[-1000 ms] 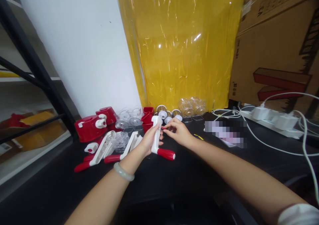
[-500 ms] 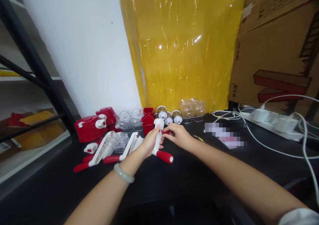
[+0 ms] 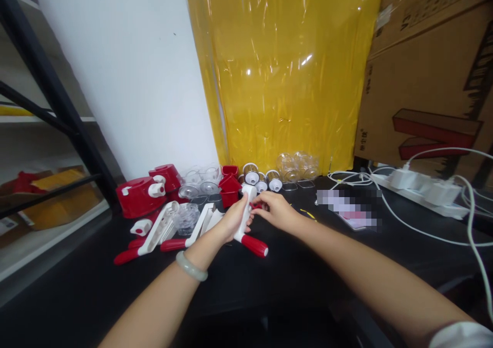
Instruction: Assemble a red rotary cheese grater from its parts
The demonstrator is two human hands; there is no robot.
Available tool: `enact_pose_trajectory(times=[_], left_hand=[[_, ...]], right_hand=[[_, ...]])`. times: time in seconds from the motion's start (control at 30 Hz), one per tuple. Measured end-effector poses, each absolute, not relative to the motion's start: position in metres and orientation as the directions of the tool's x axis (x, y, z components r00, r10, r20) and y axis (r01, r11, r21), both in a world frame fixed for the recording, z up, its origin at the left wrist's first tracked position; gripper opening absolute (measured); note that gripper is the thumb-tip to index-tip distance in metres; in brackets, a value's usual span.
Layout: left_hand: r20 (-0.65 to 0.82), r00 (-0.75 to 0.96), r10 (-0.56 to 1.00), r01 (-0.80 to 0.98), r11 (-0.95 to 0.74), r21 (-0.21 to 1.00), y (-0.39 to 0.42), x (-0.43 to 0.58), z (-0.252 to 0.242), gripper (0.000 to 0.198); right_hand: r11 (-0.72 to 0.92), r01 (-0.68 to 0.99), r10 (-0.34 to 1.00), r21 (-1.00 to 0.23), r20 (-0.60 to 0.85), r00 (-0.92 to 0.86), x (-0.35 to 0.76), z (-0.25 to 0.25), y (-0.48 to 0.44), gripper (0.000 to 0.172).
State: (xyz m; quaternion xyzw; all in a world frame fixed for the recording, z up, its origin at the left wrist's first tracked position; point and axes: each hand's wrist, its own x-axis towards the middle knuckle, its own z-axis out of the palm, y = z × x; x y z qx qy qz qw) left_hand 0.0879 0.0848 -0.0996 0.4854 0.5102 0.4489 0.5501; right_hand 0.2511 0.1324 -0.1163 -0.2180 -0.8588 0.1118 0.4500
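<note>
My left hand (image 3: 230,220) is closed round a white crank handle with a red grip (image 3: 250,230), holding it upright-tilted over the black table (image 3: 292,281). My right hand (image 3: 274,210) pinches a small red piece (image 3: 256,205) against the white shaft near its top. A pale green bangle (image 3: 191,266) sits on my left wrist.
To the left lie more white-and-red crank handles (image 3: 154,237), red housings (image 3: 140,196) and clear plastic parts (image 3: 198,184). Metal-and-white drums (image 3: 262,177) stand by the yellow film sheet (image 3: 281,71). A power strip (image 3: 419,191) with white cables and cardboard boxes (image 3: 431,71) lie right.
Both hands with the crank handle have stayed almost in place; the right fingers have shifted slightly on the small red piece. The view has drifted a little.
</note>
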Motion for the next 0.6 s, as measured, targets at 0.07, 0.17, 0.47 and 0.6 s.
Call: enact_pose_trajectory(times=[0.07, 0.17, 0.47, 0.6], left_hand=[[-0.12, 0.08, 0.989, 0.02, 0.119, 0.993, 0.085, 0.0876, -0.0996, 0.067], [-0.102, 0.085, 0.991, 0.039, 0.099, 0.994, 0.0854, 0.0877, -0.1015, 0.069], [-0.133, 0.149, 0.98, 0.099, 0.119, 0.988, 0.0825, 0.0884, -0.1027, 0.067], [-0.111, 0.173, 0.979, 0.078, 0.099, 0.992, 0.0858, 0.0869, -0.1059, 0.066]], right_hand=[[0.879, 0.271, 0.476, -0.391, 0.72, -0.505, 0.2512, -0.1163, 0.1325, 0.01], [0.879, 0.265, 0.477, -0.397, 0.709, -0.52, 0.2514, -0.1154, 0.1314, 0.009], [0.766, 0.201, 0.623, -0.61, 0.629, -0.465, 0.2511, -0.1153, 0.1313, 0.025], [0.745, 0.179, 0.64, -0.642, 0.614, -0.462, 0.2514, -0.117, 0.1336, 0.029]])
